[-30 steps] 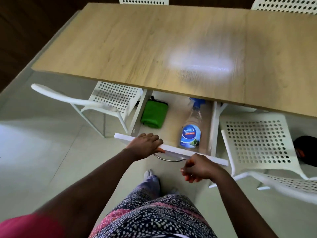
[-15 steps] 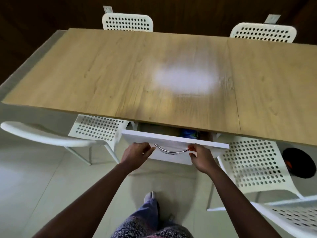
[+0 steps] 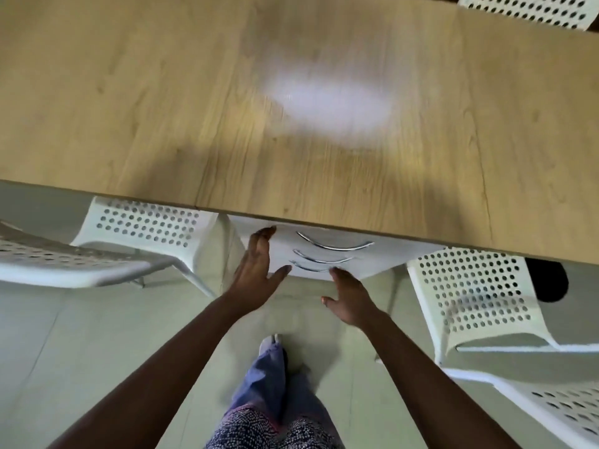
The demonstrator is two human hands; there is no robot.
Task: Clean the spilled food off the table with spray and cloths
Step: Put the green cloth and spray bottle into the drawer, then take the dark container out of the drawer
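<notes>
Glossy wood-grain table (image 3: pixel 162 92); shiny metal drawer handle (image 3: pixel 334 246); perforated white plastic chairs (image 3: pixel 470 286).

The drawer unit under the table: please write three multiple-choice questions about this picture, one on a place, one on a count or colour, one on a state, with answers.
1. Where is the drawer unit?
A. under the near edge of the table
B. on top of the table
C. behind the far chair

2. How many curved metal handles show on its front?
A. one
B. three
C. five

3. How is the left hand?
A. curled round a handle
B. holding a cloth
C. open, fingers straight against the white front

Answers:
1 A: the white front sits just below the wooden edge.
2 B: three silver arcs lie one above another.
3 C: the fingers are straight and grip nothing; the right hand is open too.
</notes>
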